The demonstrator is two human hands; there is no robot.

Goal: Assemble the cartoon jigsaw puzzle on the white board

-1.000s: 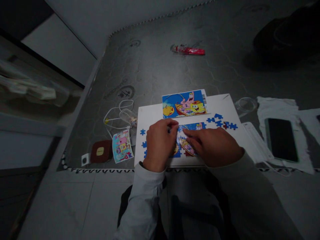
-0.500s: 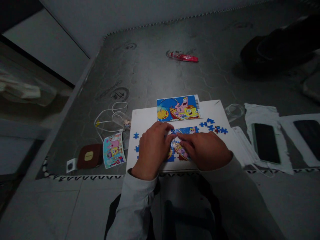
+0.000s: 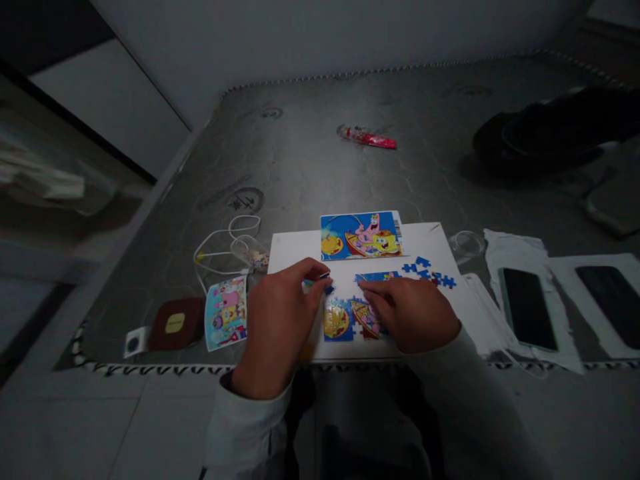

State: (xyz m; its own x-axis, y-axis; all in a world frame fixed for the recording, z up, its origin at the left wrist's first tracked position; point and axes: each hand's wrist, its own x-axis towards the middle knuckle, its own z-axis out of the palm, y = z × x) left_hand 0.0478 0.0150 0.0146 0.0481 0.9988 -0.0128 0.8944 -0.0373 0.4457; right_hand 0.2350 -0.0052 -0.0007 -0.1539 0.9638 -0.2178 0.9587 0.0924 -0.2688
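Note:
My left hand (image 3: pixel 280 307) is raised over the left of a white board (image 3: pixel 295 248), its thumb and fingers closed on a small jigsaw piece (image 3: pixel 329 289), mostly hidden by the fingers. Below it lies a joined jigsaw section (image 3: pixel 337 323) with a yellow round figure and a boat. My right hand (image 3: pixel 413 310) is closed, its index finger and thumb at the lower edge of a joined blue jigsaw strip (image 3: pixel 376 275). A gap separates that strip from the lower section. My right fingers partly cover both. A picture card (image 3: pixel 363 235) lies at the board's back edge.
Several loose blue jigsaw pieces (image 3: pixel 424 273) lie at the board's right. Left of it are a cartoon card (image 3: pixel 227 312), a brown case (image 3: pixel 176 325) and a white cord (image 3: pixel 213 240). To the right are a phone (image 3: pixel 527 308) and a clear cup (image 3: pixel 467 245). A red packet (image 3: pixel 370 138) lies farther back.
My left hand has moved left, away from my right hand, with a jigsaw piece in its fingers. The lower left jigsaw section is now uncovered. The view has tilted up slightly.

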